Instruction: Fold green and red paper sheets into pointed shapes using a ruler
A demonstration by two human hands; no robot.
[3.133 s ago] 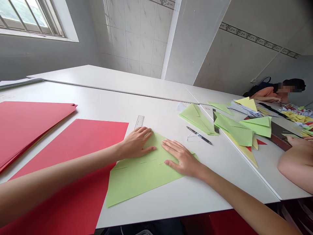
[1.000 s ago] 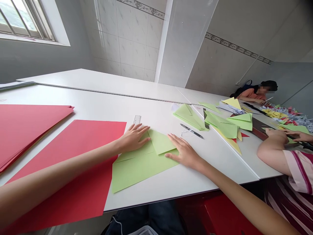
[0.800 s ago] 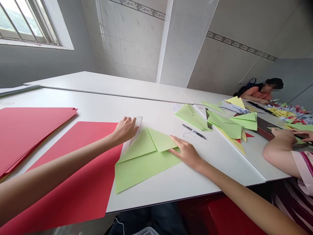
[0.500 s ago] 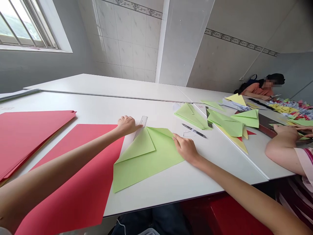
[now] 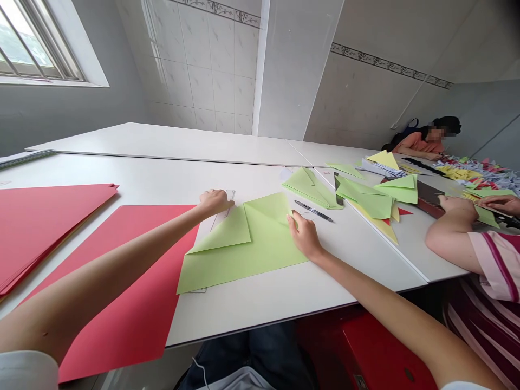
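A light green paper sheet lies in front of me, its left corner folded over into a triangular flap. My left hand is at the flap's far tip, fingers curled over the end of a clear ruler. Most of the ruler is hidden by the hand and paper. On the other side, my right hand pinches the sheet's right edge between thumb and fingers. The top right part of the sheet stands slightly raised, with a crease across it.
A large red sheet lies under my left arm, overhanging the table edge. Further left is a red paper stack. A pen and folded green papers lie to the right. A co-worker's arm rests on the table; another person sits farther off.
The right part of the green sheet, folded inward before, is now opened out and raised at its far corner. My left hand stays at the ruler. The whole view has shifted slightly.
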